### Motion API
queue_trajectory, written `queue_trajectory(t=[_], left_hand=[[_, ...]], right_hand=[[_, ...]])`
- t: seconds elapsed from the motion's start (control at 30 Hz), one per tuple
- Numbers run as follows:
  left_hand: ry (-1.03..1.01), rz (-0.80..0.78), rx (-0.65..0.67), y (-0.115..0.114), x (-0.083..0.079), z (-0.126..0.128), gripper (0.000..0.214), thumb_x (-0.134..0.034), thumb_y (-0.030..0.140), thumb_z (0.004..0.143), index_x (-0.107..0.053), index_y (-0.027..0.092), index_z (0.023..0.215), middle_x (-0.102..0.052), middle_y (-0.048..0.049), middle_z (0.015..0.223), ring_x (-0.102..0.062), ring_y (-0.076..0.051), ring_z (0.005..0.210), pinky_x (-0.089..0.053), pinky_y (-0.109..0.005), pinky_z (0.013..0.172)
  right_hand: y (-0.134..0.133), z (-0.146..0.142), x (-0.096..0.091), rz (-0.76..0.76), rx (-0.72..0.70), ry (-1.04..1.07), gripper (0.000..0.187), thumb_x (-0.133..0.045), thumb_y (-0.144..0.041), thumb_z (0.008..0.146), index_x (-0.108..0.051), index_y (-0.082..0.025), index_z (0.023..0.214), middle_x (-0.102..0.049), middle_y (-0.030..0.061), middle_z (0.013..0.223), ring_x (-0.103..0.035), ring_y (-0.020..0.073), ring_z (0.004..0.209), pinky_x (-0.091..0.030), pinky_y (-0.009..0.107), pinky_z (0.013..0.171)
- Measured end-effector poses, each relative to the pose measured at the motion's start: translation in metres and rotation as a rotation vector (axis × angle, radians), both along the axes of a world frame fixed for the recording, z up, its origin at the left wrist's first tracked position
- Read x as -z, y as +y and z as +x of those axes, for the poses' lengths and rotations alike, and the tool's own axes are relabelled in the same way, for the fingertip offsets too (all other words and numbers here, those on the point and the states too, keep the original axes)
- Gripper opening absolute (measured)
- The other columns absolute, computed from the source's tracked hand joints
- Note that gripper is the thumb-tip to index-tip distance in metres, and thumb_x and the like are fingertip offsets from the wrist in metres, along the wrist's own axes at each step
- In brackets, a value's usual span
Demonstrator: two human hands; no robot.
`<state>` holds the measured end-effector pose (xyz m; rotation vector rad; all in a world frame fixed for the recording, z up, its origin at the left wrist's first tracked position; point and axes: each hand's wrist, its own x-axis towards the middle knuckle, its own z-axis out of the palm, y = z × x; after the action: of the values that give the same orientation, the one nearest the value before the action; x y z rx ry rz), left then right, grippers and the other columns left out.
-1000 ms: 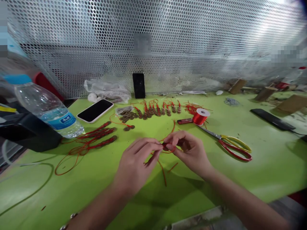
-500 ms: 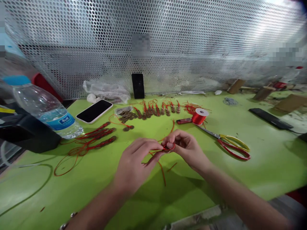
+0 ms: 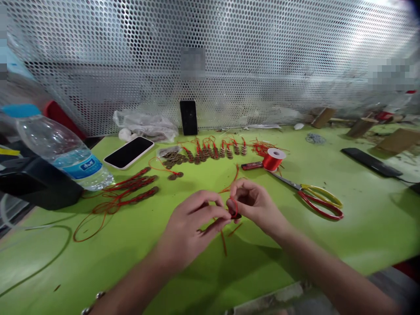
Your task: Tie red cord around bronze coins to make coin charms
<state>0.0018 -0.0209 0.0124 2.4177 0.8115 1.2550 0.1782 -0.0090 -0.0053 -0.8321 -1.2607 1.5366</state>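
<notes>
Over the green table [image 3: 361, 205] my two hands meet fingertip to fingertip. My left hand [image 3: 190, 229] pinches a thin red cord [image 3: 223, 238] whose loose end trails down to the table. Pinched in my right hand [image 3: 254, 203] is a small dark coin piece [image 3: 233, 214] with the red cord looped round it. Another strand of the cord [image 3: 233, 178] runs away behind my right hand. Both hands are closed in a pinch.
Behind the hands lie a row of corded coin stacks [image 3: 213, 152], loose coins [image 3: 172, 159], a red cord spool [image 3: 274, 158], a lighter [image 3: 252, 166] and scissors [image 3: 315, 199]. To the left are finished coin strings [image 3: 131, 190], a white phone [image 3: 129, 152] and a water bottle [image 3: 62, 148]. A perforated metal screen [image 3: 229, 52] backs the table.
Both hands have dropped a little toward me. The cord loop at my right fingertips has turned upright round the coin piece, and my left fingers have shifted along the cord.
</notes>
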Motion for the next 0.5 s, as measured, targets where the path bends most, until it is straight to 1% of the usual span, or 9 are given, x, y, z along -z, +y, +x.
queue_trajectory(t=[0.07,0.13,0.23,0.37,0.5], left_hand=[[0.022,-0.014,0.014,-0.0014,-0.0003,0.0005,0.010,-0.059,0.012,0.081,-0.064,0.020,0.077,-0.065,-0.0077,0.104,-0.064,-0.014,0.081,-0.052,-0.025,0.071],[0.054,-0.050,0.034,-0.0021,-0.0006,0.0015,0.011,-0.059,0.012,0.080,-0.063,0.020,0.074,-0.063,-0.0082,0.112,-0.064,-0.016,0.089,-0.053,-0.027,0.077],[0.050,-0.082,0.050,-0.0017,-0.0012,0.0031,0.011,-0.060,0.011,0.079,-0.062,0.020,0.072,-0.068,-0.0061,0.102,-0.065,-0.017,0.090,-0.053,-0.028,0.081],[0.007,-0.159,0.009,-0.0004,-0.0020,0.0031,0.010,-0.063,0.012,0.077,-0.063,0.020,0.071,-0.068,-0.0042,0.092,-0.065,-0.015,0.082,-0.053,-0.027,0.077],[-0.008,-0.198,-0.032,0.0002,-0.0021,0.0006,0.010,-0.063,0.012,0.076,-0.064,0.020,0.070,-0.065,-0.0020,0.080,-0.063,-0.014,0.074,-0.052,-0.024,0.069]], right_hand=[[-0.0004,0.0003,0.0004,0.014,-0.010,-0.039,0.033,-0.080,-0.028,0.061,-0.051,-0.018,0.074,-0.057,-0.0058,0.056,-0.052,0.0055,0.044,-0.046,0.016,0.043],[-0.0005,0.0004,0.0009,0.031,-0.016,-0.059,0.032,-0.079,-0.027,0.063,-0.050,-0.018,0.073,-0.055,-0.0063,0.057,-0.051,0.0049,0.046,-0.043,0.015,0.044],[-0.0002,0.0003,0.0021,0.022,-0.032,-0.071,0.032,-0.078,-0.025,0.064,-0.048,-0.018,0.073,-0.052,-0.0069,0.058,-0.050,0.0046,0.048,-0.041,0.015,0.046],[0.0018,0.0020,0.0046,-0.025,-0.100,-0.041,0.031,-0.077,-0.026,0.065,-0.050,-0.018,0.077,-0.055,-0.0057,0.061,-0.052,0.0052,0.049,-0.043,0.015,0.046],[0.0040,0.0058,0.0059,0.009,-0.119,-0.019,0.022,-0.071,-0.029,0.073,-0.056,-0.017,0.081,-0.060,-0.0023,0.066,-0.059,0.0081,0.054,-0.048,0.018,0.052]])
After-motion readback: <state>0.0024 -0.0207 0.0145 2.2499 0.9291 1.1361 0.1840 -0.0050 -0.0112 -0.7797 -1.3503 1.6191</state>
